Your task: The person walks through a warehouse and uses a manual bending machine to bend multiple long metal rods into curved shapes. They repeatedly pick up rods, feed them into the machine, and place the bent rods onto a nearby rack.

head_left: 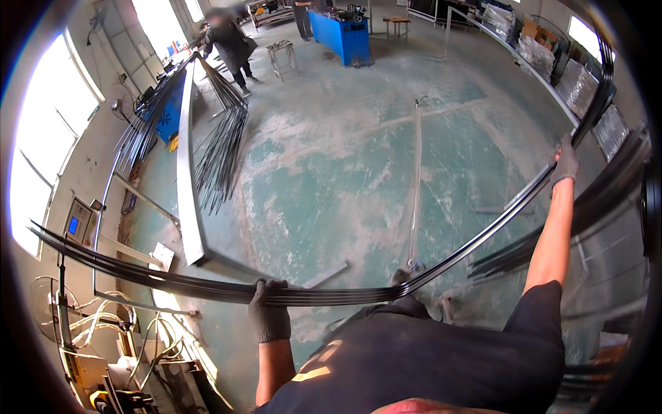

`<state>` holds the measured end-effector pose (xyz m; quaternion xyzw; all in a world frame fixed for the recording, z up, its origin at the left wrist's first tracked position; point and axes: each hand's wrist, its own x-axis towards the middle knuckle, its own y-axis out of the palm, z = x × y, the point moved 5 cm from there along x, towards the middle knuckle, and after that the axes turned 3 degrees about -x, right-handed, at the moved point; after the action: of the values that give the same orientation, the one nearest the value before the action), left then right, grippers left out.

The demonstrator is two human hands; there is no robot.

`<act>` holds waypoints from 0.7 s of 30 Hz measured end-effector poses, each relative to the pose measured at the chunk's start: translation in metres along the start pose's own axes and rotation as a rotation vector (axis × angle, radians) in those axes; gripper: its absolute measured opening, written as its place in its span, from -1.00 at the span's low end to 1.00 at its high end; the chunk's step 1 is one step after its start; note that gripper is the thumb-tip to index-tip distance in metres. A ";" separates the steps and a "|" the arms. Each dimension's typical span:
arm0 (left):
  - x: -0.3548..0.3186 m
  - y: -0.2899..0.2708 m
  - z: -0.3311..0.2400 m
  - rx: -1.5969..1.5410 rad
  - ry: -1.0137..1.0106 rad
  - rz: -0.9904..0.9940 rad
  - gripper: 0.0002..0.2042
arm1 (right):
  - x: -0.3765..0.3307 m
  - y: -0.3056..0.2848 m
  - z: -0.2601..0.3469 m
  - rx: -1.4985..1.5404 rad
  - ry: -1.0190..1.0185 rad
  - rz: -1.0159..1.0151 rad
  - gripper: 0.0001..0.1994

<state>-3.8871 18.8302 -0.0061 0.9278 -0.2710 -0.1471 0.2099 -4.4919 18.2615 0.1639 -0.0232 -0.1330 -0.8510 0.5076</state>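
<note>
A bundle of long, thin dark metal bars (345, 297) stretches across in front of my body, from the far left to the upper right, bent by the lens. My left hand (269, 317), in a grey glove, is closed around the bundle left of my torso, its fingers over the top. My right arm reaches out to the right. Its gloved right hand (565, 165) is wrapped around the same bundle farther along. The underside of each grip is hidden.
A pale beam (186, 159) on a frame stands left, with dark strips (221, 165) draped beyond it. More dark bars (593, 203) lie at right, blurred. Hoses and machinery (131, 366) fill the lower left. A person (227, 41) stands near a blue workbench (345, 38).
</note>
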 end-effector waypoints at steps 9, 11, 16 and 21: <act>0.177 0.207 0.121 -0.504 -0.327 0.091 -0.89 | 0.227 0.028 -0.043 0.014 0.020 -0.062 -0.50; 0.216 0.243 0.138 -0.456 -0.361 0.049 -0.96 | 0.271 0.052 -0.053 -0.012 0.004 -0.053 -0.50; 0.355 0.309 0.223 -0.378 -0.400 0.195 -0.91 | 0.312 0.101 -0.057 -0.020 -0.058 -0.113 -0.50; 0.486 0.376 0.297 -0.267 -0.501 0.244 -0.91 | 0.341 0.177 -0.048 -0.105 -0.209 -0.308 -0.56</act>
<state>-3.7745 18.1759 -0.1651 0.7875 -0.4018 -0.3795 0.2728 -4.4981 17.8779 0.2134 -0.1173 -0.1427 -0.9173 0.3528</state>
